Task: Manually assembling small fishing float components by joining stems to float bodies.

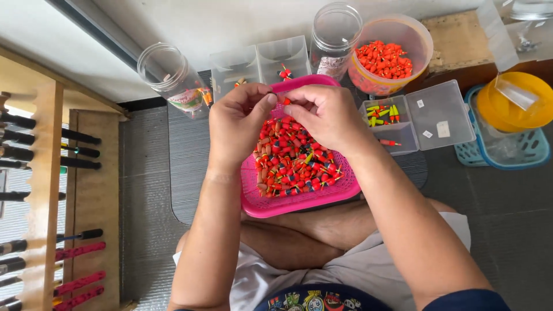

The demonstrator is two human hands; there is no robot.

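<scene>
Partly hidden, tiny float (286, 101) pinched between both hands' fingers (271, 99), above pink basket (299, 203).

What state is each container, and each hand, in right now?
left hand: pinching a small red float with the right
right hand: pinching that float too
pink basket: open, filled with red floats
round tub: open, partly filled with orange floats
left jar: lidless, tilted
right jar: lidless, upright
clear box: lid open, few floats

Both hands (239, 124) (325, 115) over pink basket (299, 201) of red floats (291, 161), fingers perhaps pinching one.
</scene>
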